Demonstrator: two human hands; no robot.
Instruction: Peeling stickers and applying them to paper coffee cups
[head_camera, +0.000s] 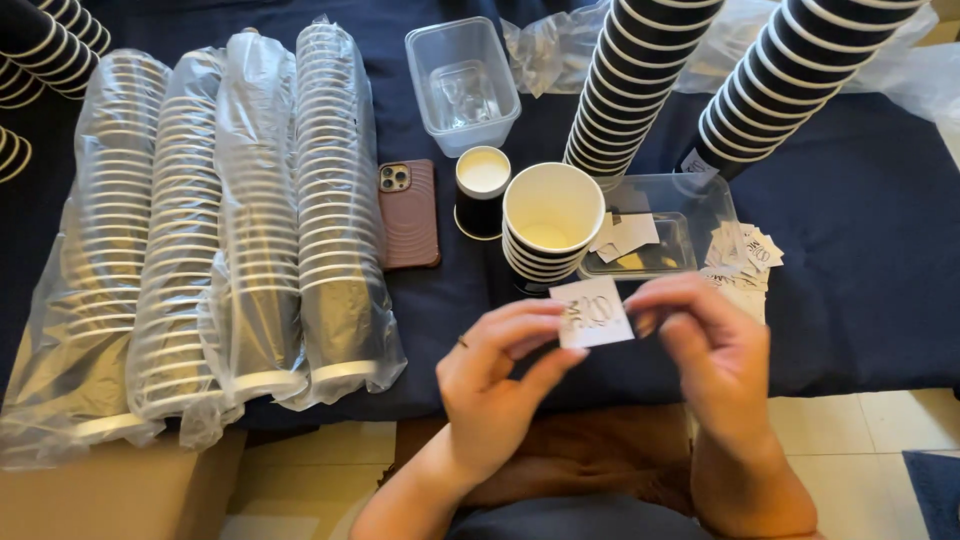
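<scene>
Both hands hold a white sticker (592, 312) above the bench (860, 230) edge; the left hand (497, 375) pinches its left side between thumb and fingers, the right hand (705, 345) pinches the right edge; peeling probably goes best slowly from one corner, fingertips off the glue; a stack of cups (550, 225) stands just beyond.

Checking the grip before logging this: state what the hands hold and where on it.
Both hands pinch one small white paper slip: left hand at its lower left edge, right hand at its right edge.
</scene>
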